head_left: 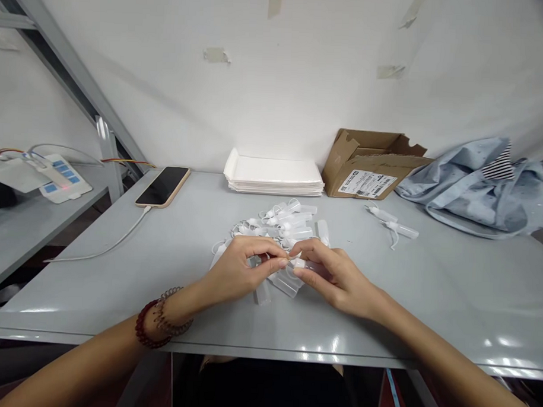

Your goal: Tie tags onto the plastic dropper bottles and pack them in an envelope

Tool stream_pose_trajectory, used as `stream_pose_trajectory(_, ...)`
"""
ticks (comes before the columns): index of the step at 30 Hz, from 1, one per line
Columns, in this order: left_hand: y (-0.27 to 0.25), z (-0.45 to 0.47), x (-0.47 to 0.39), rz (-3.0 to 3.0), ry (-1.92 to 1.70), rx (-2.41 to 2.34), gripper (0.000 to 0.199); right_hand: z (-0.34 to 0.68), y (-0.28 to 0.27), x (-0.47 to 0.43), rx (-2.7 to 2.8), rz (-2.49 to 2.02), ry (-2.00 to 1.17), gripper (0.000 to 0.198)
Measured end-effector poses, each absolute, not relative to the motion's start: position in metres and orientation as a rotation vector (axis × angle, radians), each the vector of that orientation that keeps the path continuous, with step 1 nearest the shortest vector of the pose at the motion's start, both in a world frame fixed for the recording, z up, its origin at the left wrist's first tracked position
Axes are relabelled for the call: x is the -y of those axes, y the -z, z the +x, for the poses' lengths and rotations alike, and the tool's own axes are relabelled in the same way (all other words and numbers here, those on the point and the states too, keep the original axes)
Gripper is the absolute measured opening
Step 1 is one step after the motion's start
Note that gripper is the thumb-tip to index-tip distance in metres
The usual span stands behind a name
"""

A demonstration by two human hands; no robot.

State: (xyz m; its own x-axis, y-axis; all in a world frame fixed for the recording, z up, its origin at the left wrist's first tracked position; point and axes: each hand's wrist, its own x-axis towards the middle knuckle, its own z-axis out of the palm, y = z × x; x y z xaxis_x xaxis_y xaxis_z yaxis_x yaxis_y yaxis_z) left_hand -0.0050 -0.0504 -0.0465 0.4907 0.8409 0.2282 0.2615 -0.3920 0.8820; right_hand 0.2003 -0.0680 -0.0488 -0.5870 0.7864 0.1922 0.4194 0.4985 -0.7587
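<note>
In my right hand (pixel 329 274) is a small clear plastic bottle (pixel 311 265) with a white cap, lying sideways with its tip toward the left. My left hand (pixel 249 267) is pinched at that tip, thumb against forefinger; what the fingertips grip there is too small to make out. Both hands meet above a heap of similar bottles (pixel 293 222), translucent with white caps and thin looped strips. Part of the heap is hidden behind my hands. Two more bottles (pixel 393 222) lie apart to the right.
Against the wall stand a stack of white padded envelopes (pixel 275 174) and an open cardboard box (pixel 370 171). Light blue cloth (pixel 481 187) is bunched at the right. A phone (pixel 163 186) with a white cable (pixel 114 242) lies at the left. The grey table (pixel 161 306) ends just before me.
</note>
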Motion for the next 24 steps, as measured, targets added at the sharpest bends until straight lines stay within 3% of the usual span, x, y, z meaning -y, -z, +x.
stream_pose_trajectory(24,0.053,-0.007,0.038,1.809,-0.806,-0.987,0.024,0.213,0.049,0.049,2.187,-1.050,-0.791,0.026)
